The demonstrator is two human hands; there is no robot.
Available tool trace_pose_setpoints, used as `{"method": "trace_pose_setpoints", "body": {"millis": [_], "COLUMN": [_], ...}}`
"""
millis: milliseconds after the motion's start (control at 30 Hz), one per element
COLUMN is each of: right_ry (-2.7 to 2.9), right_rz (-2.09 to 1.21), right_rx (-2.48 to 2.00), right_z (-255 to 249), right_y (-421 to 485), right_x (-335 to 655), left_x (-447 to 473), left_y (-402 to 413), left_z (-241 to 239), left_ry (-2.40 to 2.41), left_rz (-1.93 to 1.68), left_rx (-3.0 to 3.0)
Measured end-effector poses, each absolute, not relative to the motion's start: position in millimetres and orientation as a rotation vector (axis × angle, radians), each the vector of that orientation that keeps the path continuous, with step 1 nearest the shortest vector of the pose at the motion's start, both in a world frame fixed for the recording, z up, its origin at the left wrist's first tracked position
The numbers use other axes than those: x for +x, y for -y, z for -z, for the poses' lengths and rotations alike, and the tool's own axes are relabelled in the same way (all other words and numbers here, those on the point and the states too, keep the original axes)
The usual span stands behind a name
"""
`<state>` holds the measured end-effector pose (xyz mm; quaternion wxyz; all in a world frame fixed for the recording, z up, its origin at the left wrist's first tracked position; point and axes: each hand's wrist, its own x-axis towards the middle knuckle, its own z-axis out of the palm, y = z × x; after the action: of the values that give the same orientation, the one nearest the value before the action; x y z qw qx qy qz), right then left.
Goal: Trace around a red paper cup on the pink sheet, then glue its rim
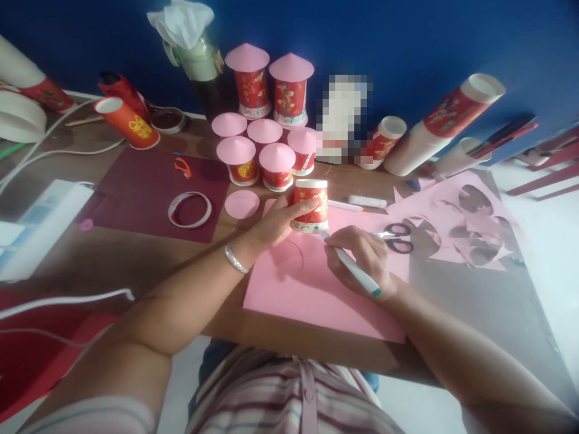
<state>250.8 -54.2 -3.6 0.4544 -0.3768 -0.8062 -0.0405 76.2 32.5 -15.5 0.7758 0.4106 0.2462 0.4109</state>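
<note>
Now the left hand (281, 219) curls round a red paper cup (310, 190); the right hand (367, 252) — closed — grips a white marker (358, 270); pink paper (289, 292) lies beneath that hand.

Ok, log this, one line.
left hand: holds red patterned paper cup | right hand: holds white green-ended marker near cup's lower edge | beneath: pink paper

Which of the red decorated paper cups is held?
The roofless red-and-gold paper cup in the left hand, the only one gripped; the seven red paper cups with pink conical paper roofs stand farther back.
</note>
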Motion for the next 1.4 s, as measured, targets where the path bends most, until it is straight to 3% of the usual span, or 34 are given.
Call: {"method": "trace_pose_setpoints", "body": {"millis": [1400], "right_ry": [2.009], "right_rz": [0.090], "right_rx": [-0.942], "right_z": [2.2], "right_y": [55.6], "right_x": [249.2], "left_x": [75.3], "left_y": [-35.1], "left_z": [18.5], "left_ry": [-0.519], "left_rz": [-0.861], "left_rx": [0.913]}}
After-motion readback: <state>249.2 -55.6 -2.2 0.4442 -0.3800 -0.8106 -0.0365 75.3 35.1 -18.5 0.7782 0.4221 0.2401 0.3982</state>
